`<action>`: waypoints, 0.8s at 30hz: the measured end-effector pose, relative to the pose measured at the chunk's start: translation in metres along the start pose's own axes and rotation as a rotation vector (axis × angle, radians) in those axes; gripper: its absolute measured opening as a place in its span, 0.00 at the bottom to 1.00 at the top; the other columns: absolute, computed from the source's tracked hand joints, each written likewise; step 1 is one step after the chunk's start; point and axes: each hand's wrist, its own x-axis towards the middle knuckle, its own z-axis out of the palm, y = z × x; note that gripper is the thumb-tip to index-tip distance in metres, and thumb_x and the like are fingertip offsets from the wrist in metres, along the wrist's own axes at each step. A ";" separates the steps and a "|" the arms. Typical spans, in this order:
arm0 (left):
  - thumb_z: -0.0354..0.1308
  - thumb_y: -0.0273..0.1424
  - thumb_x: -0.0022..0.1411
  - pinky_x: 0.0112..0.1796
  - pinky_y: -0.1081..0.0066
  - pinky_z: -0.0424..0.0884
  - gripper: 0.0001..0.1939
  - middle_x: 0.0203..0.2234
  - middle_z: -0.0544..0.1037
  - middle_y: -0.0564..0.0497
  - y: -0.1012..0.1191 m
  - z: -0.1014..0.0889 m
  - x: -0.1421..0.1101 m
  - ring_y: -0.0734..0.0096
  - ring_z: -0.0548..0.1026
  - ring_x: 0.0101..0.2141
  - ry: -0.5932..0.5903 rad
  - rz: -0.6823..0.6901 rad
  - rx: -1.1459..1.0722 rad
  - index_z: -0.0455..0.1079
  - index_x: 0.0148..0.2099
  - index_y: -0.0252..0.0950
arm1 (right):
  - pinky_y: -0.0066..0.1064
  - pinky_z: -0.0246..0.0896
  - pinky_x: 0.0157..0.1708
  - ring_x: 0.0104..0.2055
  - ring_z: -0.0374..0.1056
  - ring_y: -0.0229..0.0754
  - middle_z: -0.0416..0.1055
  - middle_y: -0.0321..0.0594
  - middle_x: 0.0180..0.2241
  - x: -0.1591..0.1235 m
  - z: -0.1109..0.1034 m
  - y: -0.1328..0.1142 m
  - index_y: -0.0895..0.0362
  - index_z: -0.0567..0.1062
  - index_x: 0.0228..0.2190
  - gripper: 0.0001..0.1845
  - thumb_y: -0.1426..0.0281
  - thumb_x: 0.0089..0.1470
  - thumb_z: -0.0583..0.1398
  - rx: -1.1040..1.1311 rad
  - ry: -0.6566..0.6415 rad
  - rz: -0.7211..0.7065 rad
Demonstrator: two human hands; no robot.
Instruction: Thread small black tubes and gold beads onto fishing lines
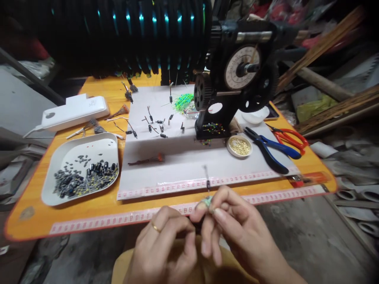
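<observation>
My right hand (pixel 241 228) is closed in a pinch, thumb against forefinger, on a small pale-green piece (pixel 208 200) whose kind I cannot make out. Just above the fingertips stands a small black cylinder (pixel 208 184) with a thin, blurred stem. Close beside it, my left hand (pixel 166 242), with a ring on one finger, has its fingers bent and pressed together. Whatever it may hold is hidden. Both hands are in front of the table's near edge. Several similar black cylinders on thin wires (pixel 161 128) lie on the white sheet (pixel 177 173).
A dark ribbed drum on a geared stand (pixel 233 79) fills the back. At left are a white tray (pixel 49 193) of small grey and black pieces and a white power strip (pixel 77 112). Toward the right are a gold-filled dish (pixel 239 146), blue-handled pliers (pixel 268 152) and red-handled cutters (pixel 291 138).
</observation>
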 end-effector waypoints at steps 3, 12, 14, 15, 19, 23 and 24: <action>0.53 0.26 0.68 0.28 0.71 0.70 0.07 0.29 0.74 0.49 -0.001 0.002 -0.005 0.71 0.72 0.27 -0.082 -0.175 -0.252 0.72 0.40 0.39 | 0.19 0.65 0.22 0.22 0.72 0.30 0.75 0.34 0.27 -0.009 0.004 0.007 0.56 0.67 0.33 0.10 0.66 0.65 0.60 0.248 -0.048 0.042; 0.60 0.46 0.65 0.17 0.79 0.57 0.18 0.14 0.59 0.60 0.021 0.021 0.034 0.80 0.57 0.14 -0.313 -0.592 -1.147 0.72 0.32 0.36 | 0.20 0.57 0.19 0.17 0.62 0.28 0.70 0.31 0.22 -0.034 0.006 0.010 0.56 0.66 0.31 0.17 0.58 0.61 0.63 0.077 0.008 0.032; 0.63 0.44 0.63 0.17 0.81 0.51 0.19 0.12 0.55 0.62 0.025 0.028 0.040 0.83 0.50 0.14 -0.307 -0.575 -1.182 0.70 0.30 0.34 | 0.21 0.54 0.19 0.17 0.58 0.27 0.67 0.30 0.21 -0.036 0.007 0.006 0.56 0.65 0.30 0.19 0.56 0.59 0.64 -0.017 0.022 0.045; 0.64 0.44 0.62 0.18 0.82 0.50 0.19 0.12 0.55 0.62 0.027 0.031 0.042 0.83 0.49 0.15 -0.290 -0.574 -1.177 0.70 0.29 0.34 | 0.21 0.53 0.20 0.17 0.57 0.27 0.66 0.29 0.20 -0.037 0.006 0.004 0.56 0.65 0.29 0.20 0.55 0.58 0.65 -0.054 0.030 0.047; 0.65 0.42 0.63 0.21 0.81 0.54 0.18 0.13 0.58 0.61 0.027 0.033 0.039 0.82 0.52 0.18 -0.158 -0.636 -1.196 0.70 0.30 0.33 | 0.23 0.53 0.21 0.18 0.58 0.28 0.67 0.30 0.21 -0.037 0.004 0.000 0.56 0.64 0.29 0.21 0.54 0.58 0.65 -0.106 0.038 0.046; 0.63 0.45 0.64 0.25 0.76 0.67 0.16 0.25 0.72 0.53 0.020 0.031 0.023 0.77 0.68 0.23 -0.184 -0.624 -1.164 0.76 0.39 0.35 | 0.22 0.58 0.22 0.19 0.62 0.28 0.68 0.31 0.23 -0.033 -0.002 0.002 0.56 0.65 0.30 0.21 0.54 0.58 0.65 -0.057 0.053 0.041; 0.63 0.44 0.64 0.26 0.74 0.70 0.16 0.30 0.75 0.51 0.018 0.031 0.019 0.76 0.71 0.23 -0.233 -0.613 -1.146 0.77 0.40 0.36 | 0.22 0.59 0.23 0.19 0.63 0.28 0.68 0.31 0.23 -0.032 -0.004 0.003 0.56 0.65 0.31 0.21 0.54 0.58 0.65 -0.042 0.063 0.053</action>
